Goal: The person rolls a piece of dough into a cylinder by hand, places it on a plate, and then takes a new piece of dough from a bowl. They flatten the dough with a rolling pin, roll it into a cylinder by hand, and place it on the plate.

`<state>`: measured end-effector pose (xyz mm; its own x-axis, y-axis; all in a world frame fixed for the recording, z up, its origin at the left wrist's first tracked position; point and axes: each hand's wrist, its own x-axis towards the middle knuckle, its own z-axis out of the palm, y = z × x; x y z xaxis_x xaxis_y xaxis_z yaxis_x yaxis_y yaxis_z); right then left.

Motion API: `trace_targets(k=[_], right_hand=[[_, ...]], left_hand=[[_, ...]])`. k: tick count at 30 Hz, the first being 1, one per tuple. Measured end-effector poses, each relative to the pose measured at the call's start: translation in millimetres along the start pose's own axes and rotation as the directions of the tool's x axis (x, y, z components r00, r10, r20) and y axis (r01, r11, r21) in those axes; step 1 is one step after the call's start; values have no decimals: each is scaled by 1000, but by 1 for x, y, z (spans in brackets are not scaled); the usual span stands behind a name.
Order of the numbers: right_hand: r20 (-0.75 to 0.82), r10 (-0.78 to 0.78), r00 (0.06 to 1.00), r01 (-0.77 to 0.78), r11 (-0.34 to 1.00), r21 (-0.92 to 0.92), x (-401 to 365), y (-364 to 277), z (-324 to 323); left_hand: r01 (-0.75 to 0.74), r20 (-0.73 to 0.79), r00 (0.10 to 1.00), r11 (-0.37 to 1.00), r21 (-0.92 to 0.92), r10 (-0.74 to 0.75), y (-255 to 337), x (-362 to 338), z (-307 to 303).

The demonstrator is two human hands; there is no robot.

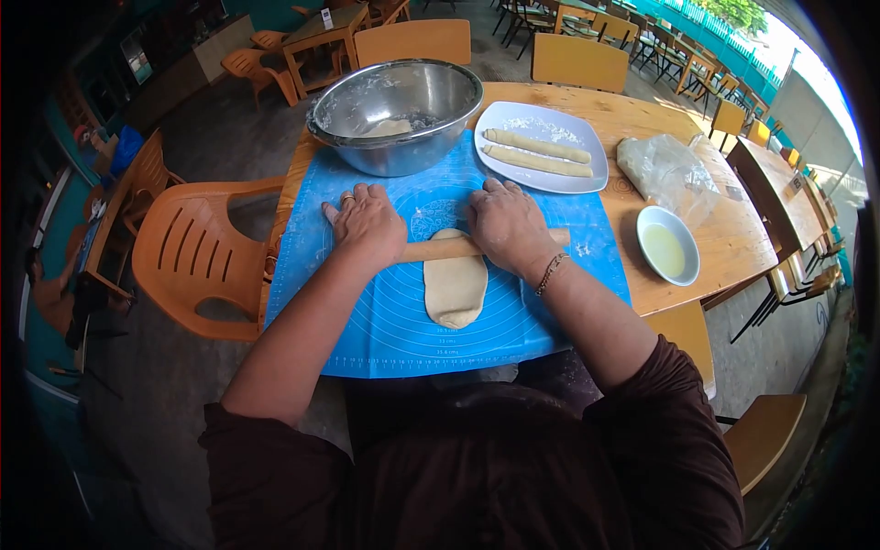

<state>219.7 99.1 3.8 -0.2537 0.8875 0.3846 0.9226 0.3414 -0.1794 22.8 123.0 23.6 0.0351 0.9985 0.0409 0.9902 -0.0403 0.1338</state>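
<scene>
A wooden rolling pin (446,248) lies across the far end of a flattened oval of dough (455,289) on a blue silicone mat (385,321). My left hand (367,223) presses flat on the pin's left end, a ring on one finger. My right hand (507,225) presses on its right part, a bracelet at the wrist. Both palms rest on top of the pin with fingers stretched forward.
A steel bowl (403,110) with dough and flour stands beyond the mat. A white plate (587,170) holds two dough rolls (537,152). A plastic bag (665,170) and a small bowl of oil (668,246) sit right. An orange chair (197,257) is left.
</scene>
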Motion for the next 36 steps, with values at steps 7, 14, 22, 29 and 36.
trace_targets(k=[7,14,22,29,36], right_hand=[[-95,26,995,-29,999,-28,14,1,10],[-74,68,995,-77,989,-123,22,-2,8],[-29,155,988,-157,980,-120,38,-4,10],[-40,225,974,-227,972,-68,44,-1,15],[-88,187,978,-190,982,-18,36,2,21]], left_hand=[[29,-109,994,998,49,-24,-2,11,6],[-73,-232,969,996,50,83,-8,20,13],[-89,-292,951,994,57,102,-6,29,12],[-74,-346,935,997,12,74,-6,39,13],[-72,-248,967,996,-46,59,-6,33,10]])
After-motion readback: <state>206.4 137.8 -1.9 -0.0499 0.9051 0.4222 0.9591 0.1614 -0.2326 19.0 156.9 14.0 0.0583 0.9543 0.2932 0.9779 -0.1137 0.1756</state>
